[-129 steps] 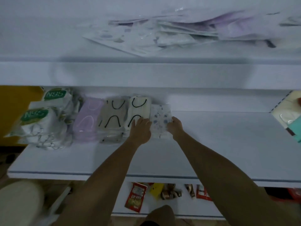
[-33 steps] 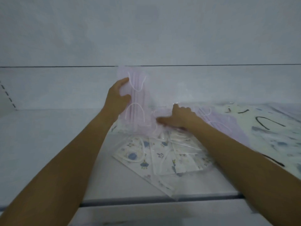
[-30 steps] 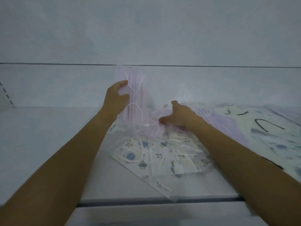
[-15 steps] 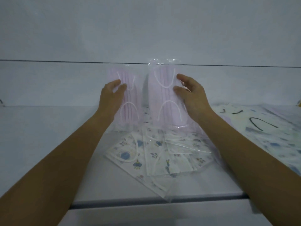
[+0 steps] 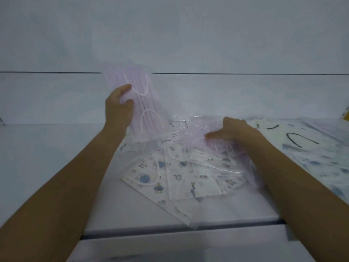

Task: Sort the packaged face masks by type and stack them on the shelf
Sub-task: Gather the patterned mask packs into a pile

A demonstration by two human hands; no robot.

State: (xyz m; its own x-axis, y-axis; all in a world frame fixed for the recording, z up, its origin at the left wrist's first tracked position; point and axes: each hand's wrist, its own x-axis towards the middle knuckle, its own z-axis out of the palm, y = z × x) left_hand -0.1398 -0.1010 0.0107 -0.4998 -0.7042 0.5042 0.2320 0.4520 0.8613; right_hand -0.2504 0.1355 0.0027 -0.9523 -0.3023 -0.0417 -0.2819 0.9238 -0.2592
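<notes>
**Inspector A:** Nearest us is the shelf (image 5: 170,226) front edge. Just behind it, cartoon-print packets (image 5: 170,178) lie fanned and overlapping, unsorted.

**Inspector B:** Agreed. And beyond them?

**Inspector A:** The right hand (image 5: 232,131) lays outstretched fingers flat on a loose purple packet (image 5: 196,137) atop that pile, with no closed grip showing. We judge it is singling out the next purple one.

**Inspector B:** The left hand (image 5: 118,108)?

**Inspector A:** Farther back and raised, it grips the held purple pack (image 5: 143,103) upright by its left edge. We judge it is the collecting hand, holding one type clear of the pile.

**Inspector B:** We note black-looped packets (image 5: 298,140) lying flat on the right.
</notes>
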